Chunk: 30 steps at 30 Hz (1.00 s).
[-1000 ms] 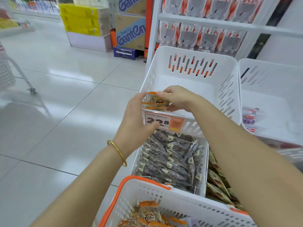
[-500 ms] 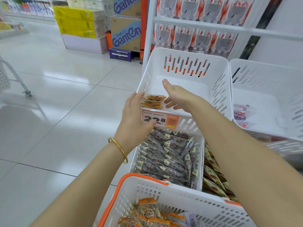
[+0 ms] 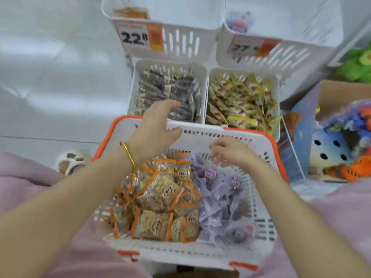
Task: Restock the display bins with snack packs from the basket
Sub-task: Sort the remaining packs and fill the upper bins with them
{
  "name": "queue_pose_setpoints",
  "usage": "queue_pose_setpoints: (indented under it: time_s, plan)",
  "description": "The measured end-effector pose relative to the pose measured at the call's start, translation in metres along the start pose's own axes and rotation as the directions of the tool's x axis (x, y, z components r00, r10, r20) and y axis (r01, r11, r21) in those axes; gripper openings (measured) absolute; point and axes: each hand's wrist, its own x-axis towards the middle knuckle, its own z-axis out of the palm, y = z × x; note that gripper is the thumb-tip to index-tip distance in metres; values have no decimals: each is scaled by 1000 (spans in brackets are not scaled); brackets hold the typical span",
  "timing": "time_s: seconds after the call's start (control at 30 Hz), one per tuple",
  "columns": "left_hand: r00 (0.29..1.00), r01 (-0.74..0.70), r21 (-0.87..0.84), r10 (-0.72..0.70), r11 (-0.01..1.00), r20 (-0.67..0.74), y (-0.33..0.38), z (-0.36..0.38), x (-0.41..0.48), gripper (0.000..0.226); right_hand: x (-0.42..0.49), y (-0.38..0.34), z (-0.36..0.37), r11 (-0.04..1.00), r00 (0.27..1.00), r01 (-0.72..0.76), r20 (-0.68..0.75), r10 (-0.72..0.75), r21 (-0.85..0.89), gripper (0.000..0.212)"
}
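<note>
A white basket with an orange rim (image 3: pixel 261 213) sits on my lap. Orange-edged snack packs (image 3: pixel 160 197) fill its left half and purple packs (image 3: pixel 218 199) its right half. My left hand (image 3: pixel 154 129) hovers over the basket's far rim with relaxed fingers and holds nothing. My right hand (image 3: pixel 230 153) hangs over the purple packs, fingers loosely curled and empty. The upper left bin (image 3: pixel 180 43), tagged 22.8, has a few orange packs (image 3: pixel 130 14) in its front left corner. The upper right bin (image 3: pixel 291 57) holds purple packs (image 3: pixel 239 23).
Two lower bins stand behind the basket: one of dark packs (image 3: pixel 168 91), one of yellow-green packs (image 3: pixel 241 101). A cardboard box of toys (image 3: pixel 341 137) is at the right. White floor tiles (image 3: pixel 50 77) spread to the left, with a sandalled foot (image 3: pixel 70 161) beside the basket.
Both hands let go of the orange packs in the upper left bin and dropped back over the basket. The view tilted down steeply.
</note>
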Motion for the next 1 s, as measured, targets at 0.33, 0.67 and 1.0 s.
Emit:
queue_pose_setpoints:
  time_s: [0.33, 0.67, 1.0]
  plan:
    - [985, 118, 95, -129, 988, 113, -22, 11, -14, 55, 100, 53, 121, 995, 995, -2, -101, -8, -102, 46]
    - [972, 110, 69, -122, 992, 199, -9, 19, 3, 48, 74, 90, 93, 969, 909, 147, -359, -210, -197, 15]
    - [930, 259, -123, -213, 958, 300, -4, 32, 5, 38, 16, 30, 14, 850, 917, 378, -278, -287, 368, 17]
